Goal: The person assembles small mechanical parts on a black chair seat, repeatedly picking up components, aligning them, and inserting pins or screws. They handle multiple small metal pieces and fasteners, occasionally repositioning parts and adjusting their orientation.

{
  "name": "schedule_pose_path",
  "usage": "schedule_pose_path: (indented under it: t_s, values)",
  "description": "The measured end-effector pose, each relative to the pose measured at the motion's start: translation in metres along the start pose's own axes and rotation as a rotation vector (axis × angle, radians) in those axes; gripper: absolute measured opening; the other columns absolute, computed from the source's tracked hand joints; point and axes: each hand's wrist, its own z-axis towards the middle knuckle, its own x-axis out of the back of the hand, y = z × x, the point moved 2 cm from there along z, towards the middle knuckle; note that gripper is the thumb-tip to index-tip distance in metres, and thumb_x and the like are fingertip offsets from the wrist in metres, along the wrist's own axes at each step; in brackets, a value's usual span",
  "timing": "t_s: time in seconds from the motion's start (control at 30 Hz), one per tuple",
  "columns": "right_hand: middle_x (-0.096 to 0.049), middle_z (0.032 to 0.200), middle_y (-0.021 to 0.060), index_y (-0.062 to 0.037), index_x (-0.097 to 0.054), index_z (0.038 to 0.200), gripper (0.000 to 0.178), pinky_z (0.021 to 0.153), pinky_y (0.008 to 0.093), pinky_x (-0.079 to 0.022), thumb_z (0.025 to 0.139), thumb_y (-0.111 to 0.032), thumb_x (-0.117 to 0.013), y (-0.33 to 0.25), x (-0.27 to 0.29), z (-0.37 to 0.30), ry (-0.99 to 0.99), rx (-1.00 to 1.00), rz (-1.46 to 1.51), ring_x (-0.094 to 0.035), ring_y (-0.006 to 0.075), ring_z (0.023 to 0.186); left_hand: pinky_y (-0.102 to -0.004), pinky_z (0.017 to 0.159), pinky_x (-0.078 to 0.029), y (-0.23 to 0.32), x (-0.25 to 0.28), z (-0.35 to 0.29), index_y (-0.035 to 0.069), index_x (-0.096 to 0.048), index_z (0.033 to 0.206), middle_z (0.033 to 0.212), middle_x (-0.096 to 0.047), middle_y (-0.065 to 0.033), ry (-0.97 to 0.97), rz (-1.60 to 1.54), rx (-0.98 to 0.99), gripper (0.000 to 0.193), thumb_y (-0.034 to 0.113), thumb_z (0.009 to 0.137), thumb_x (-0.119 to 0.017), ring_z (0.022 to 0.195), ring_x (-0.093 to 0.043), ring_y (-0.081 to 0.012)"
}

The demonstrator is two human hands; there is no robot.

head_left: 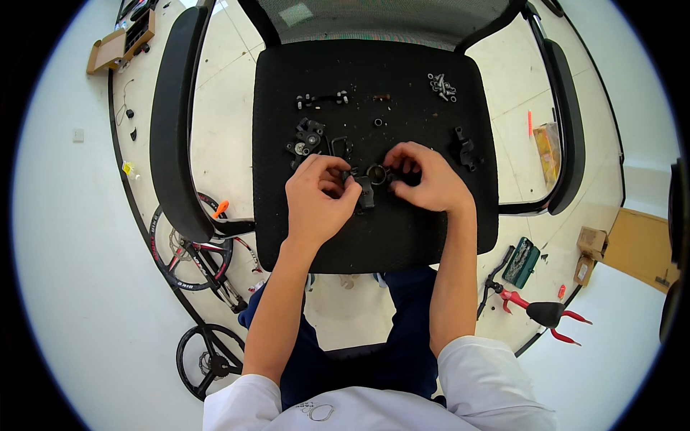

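Observation:
Over the black chair seat (424, 241), my left hand (320, 197) has its thumb and fingers closed on a black bracket-like part (366, 195). A round metal ring (376, 174) shows at the top of that part, between my hands. My right hand (429, 179) is curled on the ring's other side, thumb and fingertips pinched near it; a small dark piece seems to be between them, too hidden to name. Close to my left fingers lie a black mechanical assembly (309, 136) and a thin black frame-like piece (341, 146). Right of my right hand rests a black bracket (464, 149).
Farther back on the seat are a dark bar with bolts (321, 99), a brown pin (382, 97), a small ring (378, 123) and several silver screws (443, 87). Armrests (180, 122) flank the seat. Floor: a bicycle wheel (167, 269), a green toolbox (521, 261), a red fork (514, 298).

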Motion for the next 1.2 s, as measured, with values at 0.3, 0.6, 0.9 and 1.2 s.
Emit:
schedule_pose_path:
  t_s: [0.3, 0.6, 0.9, 1.2]
  values:
    - [-0.063, 0.08, 0.0055, -0.0053, -0.073, 0.11, 0.04, 0.063, 0.0267, -0.049, 0.07, -0.01, -0.079, -0.008, -0.009, 0.009, 0.149, -0.088, -0.079, -0.062, 0.0142, 0.069, -0.0167, 0.049, -0.041, -0.008, 0.0, 0.0, -0.002, -0.062, 0.079, 0.063, -0.062, -0.0005, -0.067, -0.117, 0.269, 0.013, 0.004, 0.087, -0.072, 0.055, -0.055, -0.0005]
    - [-0.065, 0.104, 0.0106, -0.0017, -0.071, 0.114, 0.045, 0.076, 0.0293, -0.055, 0.07, -0.007, -0.072, 0.001, 0.002, 0.003, 0.155, -0.096, 0.034, -0.067, 0.0196, 0.086, -0.0195, 0.049, -0.039, -0.003, -0.006, 0.007, 0.0, -0.066, 0.084, 0.069, -0.061, -0.0006, -0.062, -0.045, 0.164, 0.01, 0.007, 0.088, -0.072, 0.054, -0.052, -0.0029]
    - [-0.061, 0.098, 0.0071, -0.0089, -0.071, 0.107, 0.037, 0.076, 0.0332, -0.052, 0.071, -0.005, -0.076, -0.011, -0.017, 0.004, 0.157, -0.04, -0.238, -0.063, 0.0221, 0.087, -0.0214, 0.049, -0.039, -0.008, -0.007, 0.011, 0.0, -0.067, 0.088, 0.073, -0.064, -0.0033, -0.049, -0.023, 0.111, 0.009, 0.008, 0.088, -0.07, 0.053, -0.052, -0.0051]
    - [-0.073, 0.091, 0.0089, 0.0027, -0.071, 0.099, 0.013, 0.061, 0.0259, -0.055, 0.089, -0.002, -0.064, 0.003, 0.0, 0.008, 0.326, -0.177, 0.375, -0.068, 0.0112, 0.073, -0.0203, 0.049, -0.038, -0.008, -0.008, 0.01, 0.0, -0.068, 0.09, 0.072, -0.064, -0.0021, -0.055, 0.002, 0.12, 0.009, 0.009, 0.089, -0.069, 0.055, -0.051, -0.0035]
